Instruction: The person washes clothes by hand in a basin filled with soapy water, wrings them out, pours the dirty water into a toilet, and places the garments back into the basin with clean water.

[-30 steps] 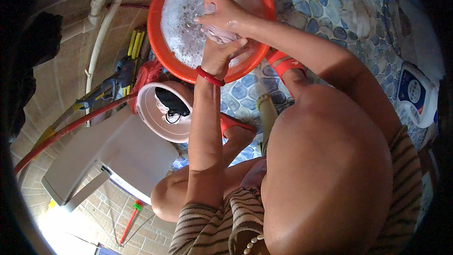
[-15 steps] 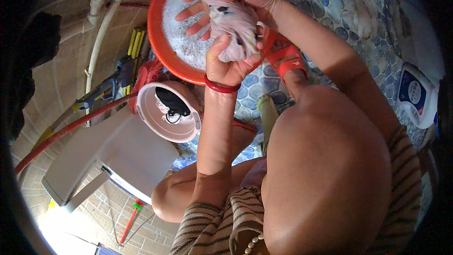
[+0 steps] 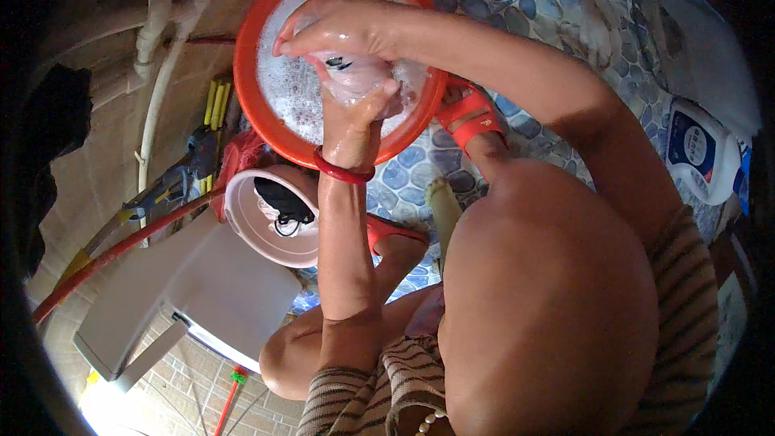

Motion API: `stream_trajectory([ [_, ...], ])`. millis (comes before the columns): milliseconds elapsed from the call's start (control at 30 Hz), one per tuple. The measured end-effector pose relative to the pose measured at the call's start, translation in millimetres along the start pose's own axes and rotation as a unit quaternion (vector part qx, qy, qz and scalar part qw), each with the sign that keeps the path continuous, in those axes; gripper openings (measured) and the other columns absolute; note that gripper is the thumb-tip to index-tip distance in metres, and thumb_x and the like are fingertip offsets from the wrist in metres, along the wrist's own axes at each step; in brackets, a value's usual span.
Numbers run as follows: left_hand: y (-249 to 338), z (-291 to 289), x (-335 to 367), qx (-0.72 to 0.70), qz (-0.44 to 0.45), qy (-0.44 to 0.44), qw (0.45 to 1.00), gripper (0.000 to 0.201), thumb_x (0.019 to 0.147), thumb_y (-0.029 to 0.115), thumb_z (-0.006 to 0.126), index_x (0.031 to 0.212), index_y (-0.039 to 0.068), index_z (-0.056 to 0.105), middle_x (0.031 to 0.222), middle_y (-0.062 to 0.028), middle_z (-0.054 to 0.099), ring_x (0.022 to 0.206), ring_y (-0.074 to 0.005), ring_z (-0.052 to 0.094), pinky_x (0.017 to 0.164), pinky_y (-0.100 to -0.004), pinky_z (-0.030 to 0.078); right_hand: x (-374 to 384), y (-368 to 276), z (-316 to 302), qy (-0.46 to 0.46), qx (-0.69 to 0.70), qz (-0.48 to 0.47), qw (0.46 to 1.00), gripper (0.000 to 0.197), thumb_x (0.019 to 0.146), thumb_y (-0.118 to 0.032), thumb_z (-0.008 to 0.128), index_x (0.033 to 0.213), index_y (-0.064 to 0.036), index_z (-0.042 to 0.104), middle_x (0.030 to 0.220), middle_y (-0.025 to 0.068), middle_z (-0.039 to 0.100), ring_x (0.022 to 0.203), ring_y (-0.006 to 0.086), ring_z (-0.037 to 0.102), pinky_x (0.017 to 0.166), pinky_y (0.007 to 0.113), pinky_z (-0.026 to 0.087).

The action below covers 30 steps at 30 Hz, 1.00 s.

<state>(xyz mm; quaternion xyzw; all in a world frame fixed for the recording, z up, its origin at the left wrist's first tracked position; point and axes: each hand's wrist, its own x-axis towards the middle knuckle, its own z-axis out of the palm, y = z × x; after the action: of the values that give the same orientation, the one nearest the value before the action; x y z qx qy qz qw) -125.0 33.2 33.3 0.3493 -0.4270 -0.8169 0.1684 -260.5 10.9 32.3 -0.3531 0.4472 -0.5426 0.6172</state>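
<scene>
Over the orange basin (image 3: 247, 56), both hands are closed on a wet, pale pink cloth (image 3: 359, 85) with dark printed patches. My left hand (image 3: 351, 123), a red bangle at its wrist, grips it from below. My right hand (image 3: 339, 30) reaches across from the right and covers its upper part, fingers bent over it. Much of the cloth is hidden by the hands. White foam (image 3: 291, 101) covers the water under them.
A pale pink tub (image 3: 240, 230) with black and light garments (image 3: 282, 200) stands left of my forearm. Further left are a grey-white chair-like object (image 3: 234, 282) and long-handled tools (image 3: 121, 242). A white detergent bottle (image 3: 694, 149) stands right, on pebble-patterned flooring (image 3: 404, 173).
The cloth was spread across my opened hands above the basin. Now it is bunched and lower, near the foam. My right hand's spread fingers have closed over it.
</scene>
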Motion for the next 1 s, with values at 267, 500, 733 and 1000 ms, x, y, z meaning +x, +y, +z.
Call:
stream_trajectory([
  [267,-64.3,-35.5,26.3,0.21,0.103,0.143,0.962,0.026,0.067,0.011,0.07,0.084,0.009,0.05,0.062,0.004,0.044,0.046,-0.0073,0.038,0.04,-0.0229,0.028,14.5,46.8,17.6,0.022,-0.252,0.052,0.966,0.02,0.078,-0.014,0.055,0.089,0.0002,0.065,0.067,0.0131,0.062,0.058,0.0192,0.061,0.059,0.034,0.048],
  [500,-77.6,-40.2,32.2,0.367,0.119,0.21,0.898,0.033,0.069,0.02,0.071,0.093,0.004,0.055,0.067,-0.0013,0.056,0.053,-0.0139,0.052,0.046,-0.0285,0.042,-5.7,41.8,25.7,0.098,-0.455,-0.038,0.884,0.018,0.075,-0.014,0.05,0.08,-0.0038,0.064,0.077,0.0215,0.061,0.074,0.0377,0.061,0.069,0.045,0.047],
  [733,-70.3,-30.9,20.7,0.453,0.144,0.22,0.852,0.034,0.084,0.02,0.057,0.112,0.0,0.053,0.112,-0.0143,0.058,0.103,-0.0256,0.055,0.084,-0.035,0.043,-11.2,54.2,41.5,0.15,-0.427,-0.076,0.888,0.018,0.074,-0.014,0.051,0.078,-0.0043,0.066,0.081,0.023,0.063,0.076,0.0389,0.063,0.073,0.048,0.048],
  [1000,-25.7,-26.1,0.8,0.443,0.261,0.319,0.796,0.1,0.068,0.029,0.075,0.136,-0.005,0.01,0.125,-0.0296,0.044,0.112,-0.0355,0.049,0.093,-0.04,0.04,-14.3,46.6,51.8,0.212,-0.231,-0.084,0.946,0.074,0.074,-0.029,0.071,0.133,-0.0078,0.031,0.119,0.0196,0.049,0.11,0.029,0.049,0.092,0.04,0.039],
])
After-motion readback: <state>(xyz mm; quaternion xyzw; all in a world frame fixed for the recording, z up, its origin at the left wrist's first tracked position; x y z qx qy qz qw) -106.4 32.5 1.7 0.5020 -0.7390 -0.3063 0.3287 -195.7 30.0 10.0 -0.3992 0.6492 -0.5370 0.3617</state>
